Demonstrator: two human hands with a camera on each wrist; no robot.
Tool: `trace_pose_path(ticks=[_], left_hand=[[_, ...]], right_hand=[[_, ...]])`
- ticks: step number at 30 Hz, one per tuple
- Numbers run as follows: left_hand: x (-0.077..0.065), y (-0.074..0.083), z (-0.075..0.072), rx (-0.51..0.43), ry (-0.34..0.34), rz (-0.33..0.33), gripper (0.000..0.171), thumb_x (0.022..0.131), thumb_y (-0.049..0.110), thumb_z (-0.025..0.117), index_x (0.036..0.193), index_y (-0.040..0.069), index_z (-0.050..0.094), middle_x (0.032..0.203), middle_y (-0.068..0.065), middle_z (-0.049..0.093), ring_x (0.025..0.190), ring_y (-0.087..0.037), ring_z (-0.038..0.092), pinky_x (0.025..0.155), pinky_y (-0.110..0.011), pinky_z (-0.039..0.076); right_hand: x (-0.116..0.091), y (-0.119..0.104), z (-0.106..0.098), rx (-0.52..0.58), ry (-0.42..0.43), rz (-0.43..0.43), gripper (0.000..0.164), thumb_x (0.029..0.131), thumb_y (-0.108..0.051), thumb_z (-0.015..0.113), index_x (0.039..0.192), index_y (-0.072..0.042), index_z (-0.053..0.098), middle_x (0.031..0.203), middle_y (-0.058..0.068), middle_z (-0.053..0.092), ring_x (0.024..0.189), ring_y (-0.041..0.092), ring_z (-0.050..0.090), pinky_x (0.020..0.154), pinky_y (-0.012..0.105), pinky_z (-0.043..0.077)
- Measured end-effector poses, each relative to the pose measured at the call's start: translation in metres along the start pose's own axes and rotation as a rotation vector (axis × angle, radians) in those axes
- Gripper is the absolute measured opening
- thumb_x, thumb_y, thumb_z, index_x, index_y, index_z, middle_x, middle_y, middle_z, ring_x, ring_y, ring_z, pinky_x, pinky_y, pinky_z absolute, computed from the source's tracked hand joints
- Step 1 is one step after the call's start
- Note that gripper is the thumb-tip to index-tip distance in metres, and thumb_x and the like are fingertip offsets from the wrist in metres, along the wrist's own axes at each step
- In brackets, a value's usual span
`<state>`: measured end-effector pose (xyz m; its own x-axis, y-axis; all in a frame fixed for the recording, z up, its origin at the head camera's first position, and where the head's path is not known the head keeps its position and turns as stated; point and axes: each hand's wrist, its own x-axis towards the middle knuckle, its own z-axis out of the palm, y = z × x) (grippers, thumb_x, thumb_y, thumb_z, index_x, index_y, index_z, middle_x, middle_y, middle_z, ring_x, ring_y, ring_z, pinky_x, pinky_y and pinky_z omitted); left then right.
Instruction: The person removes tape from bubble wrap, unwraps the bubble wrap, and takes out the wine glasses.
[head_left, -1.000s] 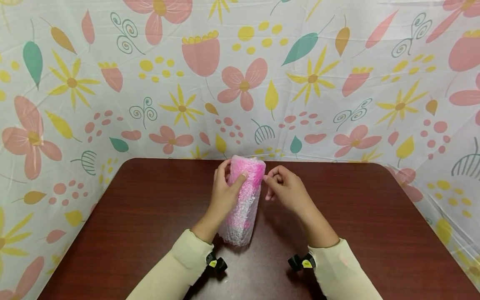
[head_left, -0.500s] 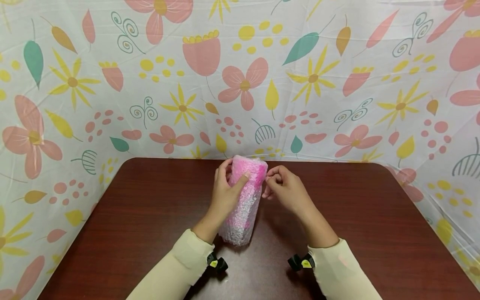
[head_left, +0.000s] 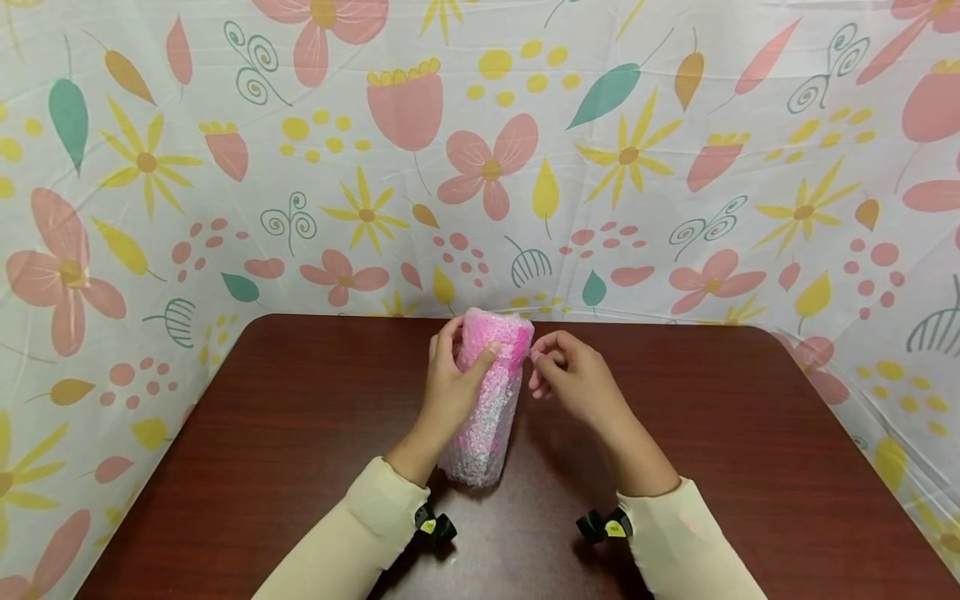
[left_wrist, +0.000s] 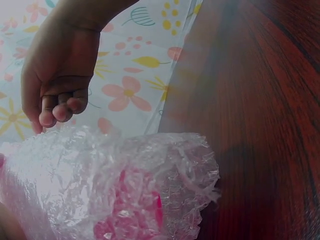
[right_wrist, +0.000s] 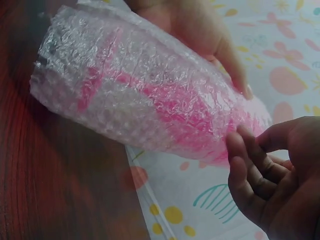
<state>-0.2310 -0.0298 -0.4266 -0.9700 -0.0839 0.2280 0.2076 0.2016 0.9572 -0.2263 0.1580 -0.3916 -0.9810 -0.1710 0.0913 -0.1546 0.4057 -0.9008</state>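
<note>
A tall pink-and-white item rolled in bubble wrap stands tilted on the table, its contents blurred by the clear film. My left hand grips its upper left side, thumb across the front and fingers round the back. At the upper right edge, my right hand pinches at the bubble wrap with thumb and forefinger, its other fingers curled. In the right wrist view, the fingertips of the right hand meet the wrap near its pink end. The loose, ragged lower end of the bubble wrap shows in the left wrist view.
The dark brown wooden table spreads out on all sides of the package. A white cloth with printed flowers hangs behind the table and along its sides. Black cameras are strapped at both wrists.
The package tips very slightly to the right and then a little back. Both hands keep nearly the same places on it.
</note>
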Motion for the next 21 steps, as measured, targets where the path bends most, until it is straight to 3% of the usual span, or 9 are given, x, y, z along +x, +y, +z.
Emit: trace_pose_path(ticks=[5, 12, 21], left_hand=[[0.0001, -0.0012, 0.0009, 0.011, 0.002, -0.004, 0.069, 0.085, 0.051, 0.068, 0.142, 0.030, 0.037, 0.134, -0.003, 0.041, 0.119, -0.019, 0.047, 0.098, -0.041, 0.045], [-0.0001, -0.0006, 0.0008, 0.019, -0.005, -0.003, 0.068, 0.085, 0.055, 0.066, 0.141, 0.031, 0.037, 0.133, -0.001, 0.041, 0.118, -0.018, 0.048, 0.095, -0.040, 0.047], [-0.0012, -0.0012, 0.0020, 0.032, -0.008, 0.018, 0.070, 0.082, 0.058, 0.068, 0.141, 0.035, 0.037, 0.134, 0.001, 0.040, 0.119, -0.017, 0.047, 0.095, -0.041, 0.047]], right_hand=[[-0.0015, -0.0023, -0.0010, 0.030, -0.019, 0.011, 0.023, 0.099, -0.020, 0.054, 0.110, 0.000, 0.054, 0.079, 0.020, 0.068, 0.069, 0.029, 0.069, 0.061, 0.032, 0.057], [-0.0017, -0.0023, 0.0000, -0.058, 0.008, -0.015, 0.023, 0.094, -0.031, 0.062, 0.097, -0.009, 0.055, 0.068, 0.012, 0.064, 0.064, 0.034, 0.065, 0.058, 0.032, 0.056], [-0.0032, -0.0018, 0.0021, -0.076, 0.035, -0.040, 0.010, 0.093, -0.018, 0.059, 0.095, -0.012, 0.052, 0.064, 0.009, 0.063, 0.061, 0.027, 0.066, 0.057, 0.035, 0.056]])
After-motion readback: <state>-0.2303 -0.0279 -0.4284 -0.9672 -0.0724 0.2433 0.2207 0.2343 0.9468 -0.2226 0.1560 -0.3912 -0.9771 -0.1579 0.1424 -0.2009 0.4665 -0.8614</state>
